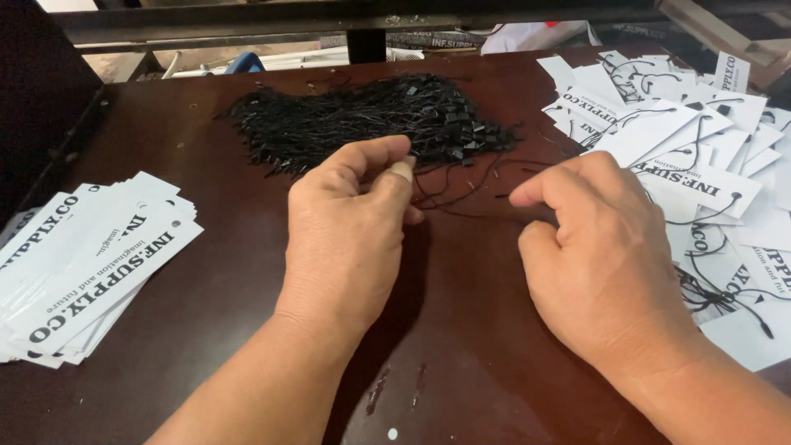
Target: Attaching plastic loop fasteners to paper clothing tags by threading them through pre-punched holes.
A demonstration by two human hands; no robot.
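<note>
A heap of black tag strings with small plastic locks lies at the back of a dark brown table. My left hand is just in front of the heap, thumb and fingers pinched on one thin black string. My right hand rests beside it, forefinger and thumb closed on the other end of that string near the table top. A stack of white paper tags with black print sits at the left. A loose pile of white tags with strings threaded through them spreads out at the right.
A dark wall or panel rises at the far left edge. A metal rail runs along the back of the table, with clutter beyond it. Small pale spots mark the table near the front.
</note>
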